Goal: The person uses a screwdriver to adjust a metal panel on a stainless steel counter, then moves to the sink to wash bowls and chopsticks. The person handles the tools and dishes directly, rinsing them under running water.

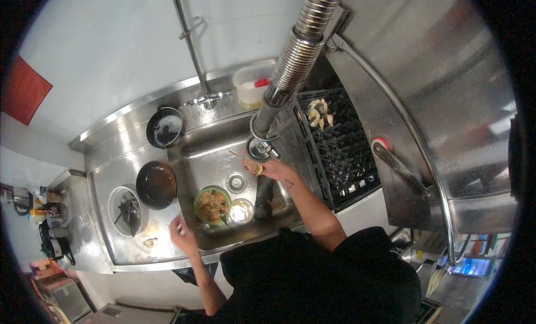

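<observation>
My right hand (272, 169) reaches over the sink (223, 135), beneath the hanging spray nozzle (258, 150). Its fingers, partly hidden by the nozzle, hold a pale, shell-like piece (254, 167). At the sink's front left edge is my left hand (182, 236), its fingers loosely curled and a little blurred; whether anything is in them is unclear. A similar pale shell (149, 242) lies on the steel counter left of that hand. Inside the sink, a green-rimmed strainer or bowl (212, 205) of brownish food scraps stands beside a small shiny round dish (242, 211).
Several pale shells (319, 113) sit on a black dish rack (340, 151) to the right. On the left are a dark pan (156, 184), a black soapy pan (165, 127) and a white bucket (111, 204) with utensils. A plastic tub (248, 94) stands behind the sink.
</observation>
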{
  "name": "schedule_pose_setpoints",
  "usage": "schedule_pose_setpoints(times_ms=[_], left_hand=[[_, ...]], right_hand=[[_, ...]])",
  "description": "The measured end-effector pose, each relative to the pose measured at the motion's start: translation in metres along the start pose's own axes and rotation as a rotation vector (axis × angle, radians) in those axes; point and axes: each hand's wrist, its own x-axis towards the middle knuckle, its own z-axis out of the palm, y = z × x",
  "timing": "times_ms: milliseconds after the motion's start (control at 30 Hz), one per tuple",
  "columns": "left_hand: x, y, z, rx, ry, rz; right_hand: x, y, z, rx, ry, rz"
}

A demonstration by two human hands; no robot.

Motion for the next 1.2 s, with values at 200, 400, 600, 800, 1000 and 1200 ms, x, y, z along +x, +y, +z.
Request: schedule_pose_setpoints(times_ms=[200,400,600,800,1000,1200], left_hand=[[0.006,-0.097,-0.101,0.636,0.283,0.007],[0.027,-0.142,-0.108,0.491,0.056,-0.117],[0.034,-0.12,-0.099,0.617,0.129,-0.056],[0.026,-0.118,-0.098,0.599,0.274,0.054],[0.006,-0.019,-0.016,0.035,0.123,0.215],[-0.009,0.132,0.162,-0.243,-0.561,0.33]], right_hand=[[-0.037,-0.055,0.002,-0.624,0.21,-0.016],[-0.036,-0.179,-0.075,-1.208,0.877,-0.361],[0.004,-0.256,-0.13,-1.18,1.023,0.189],[-0.026,-0.264,-0.12,-1.118,0.894,0.045],[-0.078,-0.141,-0.005,-0.57,0.532,-0.235],[-0.038,-0.002,0.073,0.096,0.225,0.123]])
